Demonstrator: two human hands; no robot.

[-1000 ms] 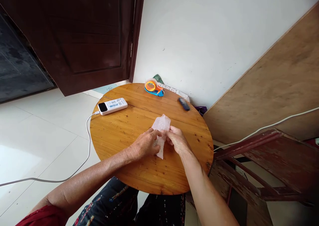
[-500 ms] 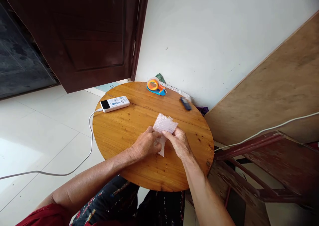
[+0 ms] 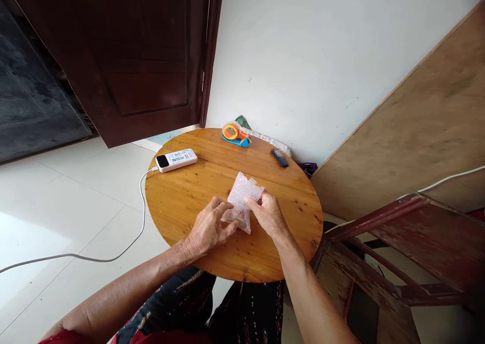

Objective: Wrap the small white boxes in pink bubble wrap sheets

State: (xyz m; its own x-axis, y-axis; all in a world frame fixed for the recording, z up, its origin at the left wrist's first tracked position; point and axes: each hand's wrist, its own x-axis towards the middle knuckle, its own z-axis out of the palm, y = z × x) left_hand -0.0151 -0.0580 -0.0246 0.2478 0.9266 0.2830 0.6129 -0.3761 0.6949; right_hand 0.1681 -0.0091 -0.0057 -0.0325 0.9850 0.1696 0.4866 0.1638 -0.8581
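A piece of bubble wrap (image 3: 241, 190) lies near the middle of the round wooden table (image 3: 178, 202), with a small reddish mark showing near its lower part. My right hand (image 3: 267, 213) pinches its right edge between thumb and fingers. At the lower left of the wrap is my left hand (image 3: 212, 226), its thumb and fingers apart, the fingertips at the edge of the plastic. What lies inside the wrap, if anything, is too small to tell.
A white power bank (image 3: 177, 160) with a cable is at the table's left. Toward the back stand a tape dispenser (image 3: 237, 134) and a dark blurred object (image 3: 279, 157). A wooden chair (image 3: 394, 243) is at the right, a dark door (image 3: 151, 56) at the back left.
My left hand has opened and moved slightly left, off the lower part of the wrap. My right hand still holds the right edge. The view has shifted a little.
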